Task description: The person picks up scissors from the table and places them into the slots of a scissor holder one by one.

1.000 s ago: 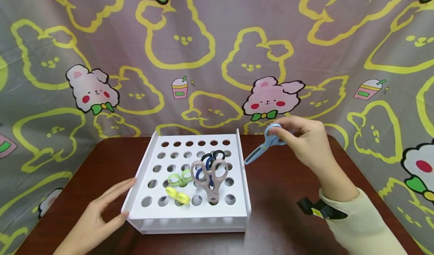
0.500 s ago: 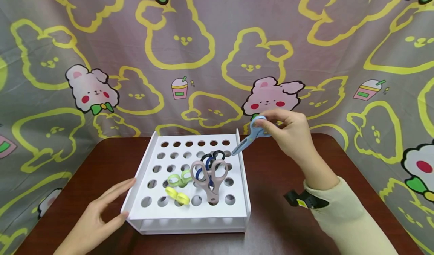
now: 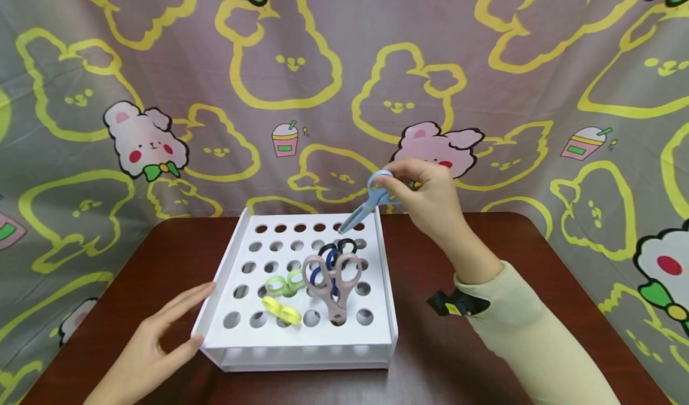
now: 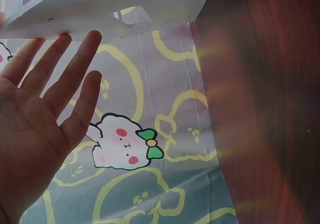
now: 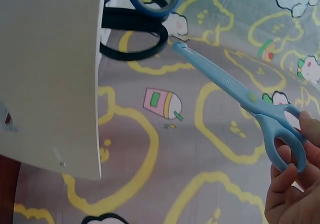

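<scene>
Light blue scissors [image 3: 363, 206] are pinched by the handle loops in my right hand [image 3: 430, 198], blades slanting down to the left over the back right of a white rack [image 3: 317, 335] full of round holes. In the right wrist view the scissors [image 5: 225, 79] have their blades together. My left hand [image 3: 151, 345] rests straight fingers and thumb against the rack's left wall [image 4: 105, 14]. Standing in holes, handles up, are grey-brown scissors [image 3: 336, 300], green scissors [image 3: 290, 288], yellow scissors [image 3: 282, 310], dark blue scissors [image 3: 316, 275] and black scissors [image 3: 348, 244].
The rack stands on a dark reddish-brown table [image 3: 457, 357]. A curtain [image 3: 323, 64] with rabbit drawings hangs behind and at both sides. The rack's raised right wall [image 3: 384, 261] lies between the right forearm and the standing scissors.
My right hand has carried the light blue scissors left and a little upward, from beside the rack's right wall to over its back rows. The left hand has stayed in place.
</scene>
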`<state>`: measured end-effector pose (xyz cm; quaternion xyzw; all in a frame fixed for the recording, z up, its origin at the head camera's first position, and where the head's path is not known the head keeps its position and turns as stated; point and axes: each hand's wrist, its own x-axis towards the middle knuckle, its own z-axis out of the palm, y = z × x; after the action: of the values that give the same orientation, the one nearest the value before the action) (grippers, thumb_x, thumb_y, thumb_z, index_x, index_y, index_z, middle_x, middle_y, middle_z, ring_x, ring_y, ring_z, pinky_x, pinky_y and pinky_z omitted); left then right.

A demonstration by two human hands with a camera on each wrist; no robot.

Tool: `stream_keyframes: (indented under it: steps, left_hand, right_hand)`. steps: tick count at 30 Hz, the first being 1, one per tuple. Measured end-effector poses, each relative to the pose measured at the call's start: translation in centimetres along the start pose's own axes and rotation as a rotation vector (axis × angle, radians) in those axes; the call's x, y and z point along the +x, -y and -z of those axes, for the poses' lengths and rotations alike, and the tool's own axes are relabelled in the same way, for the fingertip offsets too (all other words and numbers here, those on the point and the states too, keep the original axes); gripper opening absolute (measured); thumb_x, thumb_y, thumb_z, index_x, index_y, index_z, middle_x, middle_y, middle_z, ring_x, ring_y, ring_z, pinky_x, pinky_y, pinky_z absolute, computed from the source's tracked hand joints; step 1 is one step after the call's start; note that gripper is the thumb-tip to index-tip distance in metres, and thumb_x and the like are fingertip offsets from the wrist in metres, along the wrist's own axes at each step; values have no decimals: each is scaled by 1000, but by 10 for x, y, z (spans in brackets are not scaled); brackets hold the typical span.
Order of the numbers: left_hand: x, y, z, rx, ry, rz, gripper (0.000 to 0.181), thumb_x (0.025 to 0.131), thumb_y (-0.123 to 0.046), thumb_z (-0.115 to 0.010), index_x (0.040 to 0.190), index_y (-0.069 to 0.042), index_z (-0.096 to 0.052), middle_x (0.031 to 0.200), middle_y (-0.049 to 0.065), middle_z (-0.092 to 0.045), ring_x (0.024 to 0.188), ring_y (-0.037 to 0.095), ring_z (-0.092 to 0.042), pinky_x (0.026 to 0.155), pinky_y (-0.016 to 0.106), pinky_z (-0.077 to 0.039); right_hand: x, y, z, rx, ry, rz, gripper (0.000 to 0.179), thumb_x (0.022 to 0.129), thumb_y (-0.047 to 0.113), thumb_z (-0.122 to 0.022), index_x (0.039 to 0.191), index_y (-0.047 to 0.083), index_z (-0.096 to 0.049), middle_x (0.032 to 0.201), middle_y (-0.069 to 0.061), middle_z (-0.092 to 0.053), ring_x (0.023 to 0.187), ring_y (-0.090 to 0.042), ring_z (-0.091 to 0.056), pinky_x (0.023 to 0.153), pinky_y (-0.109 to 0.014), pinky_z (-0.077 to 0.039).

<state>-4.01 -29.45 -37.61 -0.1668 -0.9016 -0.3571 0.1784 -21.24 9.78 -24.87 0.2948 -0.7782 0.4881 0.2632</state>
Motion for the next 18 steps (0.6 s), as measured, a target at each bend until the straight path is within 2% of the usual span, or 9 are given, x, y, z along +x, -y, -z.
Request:
stream_keyframes:
  steps: [4,10,15,18]
  left_hand:
    - [0,0,0,5,-1,-1,70,80,3,-76,144,-12,-53,147,-11,-49,134,-8,-40,102,3,-26]
    - [0,0,0,2,-5,-6,70,79,3,-76,143,-12,-53,147,-9,-50,134,-8,-41,103,3,-26]
    - [1,-1,0,5,-11,-27,71,77,4,-76,143,-11,-53,145,-6,-52,133,-7,-42,104,4,-26]
    - [1,-1,0,7,-10,-18,71,78,4,-76,143,-11,-54,146,-8,-51,133,-7,-41,103,4,-26]
  right_hand:
    - [3,2,-12,24,43,9,12,82,10,-80,91,3,-76,77,-9,-75,62,-1,-59,56,-18,-47]
    - [7,4,-31,43,121,37,11,84,14,-79,90,6,-76,74,-5,-72,62,-10,-59,57,-22,-46]
    - [7,4,-48,100,189,39,11,85,16,-78,91,7,-76,75,-3,-71,59,-11,-55,53,-24,-43]
    - [5,3,-57,120,230,69,9,86,15,-77,90,7,-75,74,-2,-69,55,-11,-51,49,-23,-39]
